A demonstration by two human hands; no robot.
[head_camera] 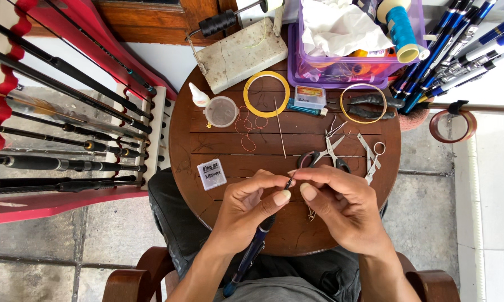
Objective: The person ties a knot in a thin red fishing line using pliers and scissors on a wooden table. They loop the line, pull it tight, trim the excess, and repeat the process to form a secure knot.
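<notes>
Both hands, left (246, 207) and right (341, 204), pinching dark rod tip (289, 182) over round wooden tabletop's (207, 151) near edge. Scissors (324, 156) just beyond; yellow ring (266, 94), purple basket (347, 67) toward far edge. Rod rack (67, 112) alongside, tiled floor below.

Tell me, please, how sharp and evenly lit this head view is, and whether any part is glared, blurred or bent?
Head view: soft, even daylight, only faint shadows under the left hand and right hand on the round wooden table; hands and dark rod section sharp, no motion blur; pale floor at the far right washed out; rods in the red rack bow outward from wide-angle distortion.
</notes>
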